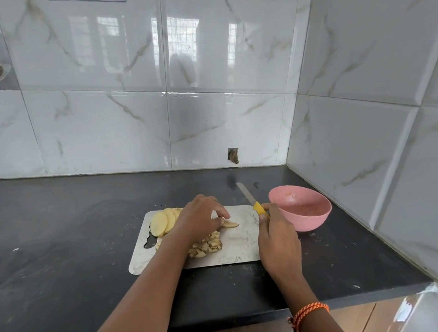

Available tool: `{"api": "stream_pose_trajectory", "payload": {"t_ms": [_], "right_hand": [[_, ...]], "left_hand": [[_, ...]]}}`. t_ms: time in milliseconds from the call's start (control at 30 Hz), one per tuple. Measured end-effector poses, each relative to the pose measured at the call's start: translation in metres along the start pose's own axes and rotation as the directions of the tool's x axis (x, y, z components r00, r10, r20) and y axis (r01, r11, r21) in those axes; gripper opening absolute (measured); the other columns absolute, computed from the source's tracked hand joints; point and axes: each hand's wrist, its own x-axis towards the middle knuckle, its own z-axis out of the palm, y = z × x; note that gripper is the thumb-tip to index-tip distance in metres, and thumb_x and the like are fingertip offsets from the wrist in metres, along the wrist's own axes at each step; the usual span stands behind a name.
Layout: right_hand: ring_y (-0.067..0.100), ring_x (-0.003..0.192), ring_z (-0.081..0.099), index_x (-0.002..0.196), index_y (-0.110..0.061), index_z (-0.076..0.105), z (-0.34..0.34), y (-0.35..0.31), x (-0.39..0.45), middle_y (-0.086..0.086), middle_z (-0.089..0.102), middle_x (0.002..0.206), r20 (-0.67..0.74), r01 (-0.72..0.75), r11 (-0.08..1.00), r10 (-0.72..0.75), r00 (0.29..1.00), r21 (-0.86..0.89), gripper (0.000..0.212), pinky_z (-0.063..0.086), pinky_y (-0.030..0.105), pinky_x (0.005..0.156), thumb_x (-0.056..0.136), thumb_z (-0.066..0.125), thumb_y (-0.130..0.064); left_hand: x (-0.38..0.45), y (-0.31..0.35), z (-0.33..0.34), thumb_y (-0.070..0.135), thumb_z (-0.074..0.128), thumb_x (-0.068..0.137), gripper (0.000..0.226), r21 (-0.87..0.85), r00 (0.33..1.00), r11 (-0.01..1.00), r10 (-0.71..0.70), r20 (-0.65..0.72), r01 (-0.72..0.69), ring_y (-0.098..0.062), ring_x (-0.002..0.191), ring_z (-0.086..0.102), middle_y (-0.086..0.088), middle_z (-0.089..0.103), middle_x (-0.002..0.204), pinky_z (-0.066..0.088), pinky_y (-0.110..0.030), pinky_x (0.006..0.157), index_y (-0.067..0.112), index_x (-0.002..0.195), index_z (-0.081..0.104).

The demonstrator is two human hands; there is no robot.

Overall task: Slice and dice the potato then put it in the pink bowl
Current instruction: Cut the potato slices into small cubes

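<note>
The potato lies on the cutting board (238, 245): round slices (161, 223) stacked at its far left, diced bits (207, 245) piled mid-board. My left hand (199, 217) pinches a slice piece (230, 224). My right hand (275, 238) grips the yellow-handled knife (251, 200), blade raised. The pink bowl (302, 208) sits just right of the board.
</note>
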Motion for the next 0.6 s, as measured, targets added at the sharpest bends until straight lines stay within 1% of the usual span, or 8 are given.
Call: {"api": "stream_pose_trajectory", "payload": {"t_ms": [67,133,233,333,433,600], "right_hand": [[0.009,0.083,0.056,0.117,-0.032,0.05,0.0,0.0,0.0,-0.01,0.061,0.095,0.005,-0.001,1.0,0.001,1.0,-0.008,0.015,0.041,0.035,0.073,0.111,0.037,-0.034],[0.008,0.082,0.055,0.116,-0.033,0.049,0.001,0.0,0.0,-0.01,0.061,0.094,0.011,-0.001,1.0,0.001,1.0,-0.013,0.013,0.04,0.035,0.072,0.11,0.037,-0.034],[0.007,0.081,0.056,0.113,-0.034,0.049,0.001,0.001,0.0,-0.011,0.06,0.093,0.015,0.001,1.0,-0.001,1.0,-0.007,0.011,0.041,0.036,0.072,0.11,0.037,-0.035],[0.007,0.081,0.057,0.112,-0.035,0.049,0.003,0.002,0.0,-0.011,0.06,0.093,0.023,0.001,1.0,-0.001,1.0,-0.013,0.011,0.043,0.035,0.072,0.11,0.038,-0.035],[0.007,0.083,0.058,0.113,-0.035,0.049,0.004,0.003,0.0,-0.01,0.06,0.094,0.03,0.002,1.0,-0.002,1.0,-0.016,0.012,0.046,0.035,0.074,0.11,0.038,-0.036],[0.007,0.083,0.058,0.115,-0.034,0.051,0.003,0.002,0.001,-0.01,0.062,0.095,0.025,-0.003,1.0,0.003,1.0,-0.006,0.014,0.044,0.034,0.072,0.11,0.038,-0.036]], "left_hand": [[0.001,0.004,0.001,0.029,0.071,0.098,0.015,0.054,1.0,0.999,0.003,0.025,-0.004,-0.006,0.105,0.051,0.021,0.068,0.108,0.046,-0.03,0.086,0.04,0.104,0.08],[0.004,0.008,0.002,0.031,0.07,0.099,0.013,0.106,1.0,0.994,0.005,0.019,-0.007,-0.007,0.105,0.051,0.02,0.068,0.107,0.044,-0.032,0.087,0.039,0.103,0.079],[0.008,0.009,0.003,0.033,0.07,0.098,0.011,0.102,0.999,0.994,-0.039,0.011,0.038,-0.008,0.105,0.051,0.019,0.067,0.105,0.045,-0.035,0.09,0.04,0.1,0.078],[0.01,0.009,0.003,0.032,0.071,0.097,0.01,0.09,0.998,0.994,-0.06,0.01,0.059,-0.009,0.106,0.053,0.02,0.067,0.105,0.045,-0.034,0.088,0.039,0.097,0.079],[0.013,0.012,0.004,0.029,0.068,0.099,0.013,0.121,0.999,0.992,-0.044,0.001,0.043,-0.008,0.105,0.051,0.019,0.068,0.107,0.042,-0.033,0.088,0.036,0.094,0.077],[0.019,0.016,0.009,0.025,0.057,0.106,0.019,0.189,1.0,0.982,-0.029,-0.003,0.029,-0.008,0.103,0.046,0.017,0.069,0.107,0.04,-0.035,0.096,0.035,0.1,0.073]]}}
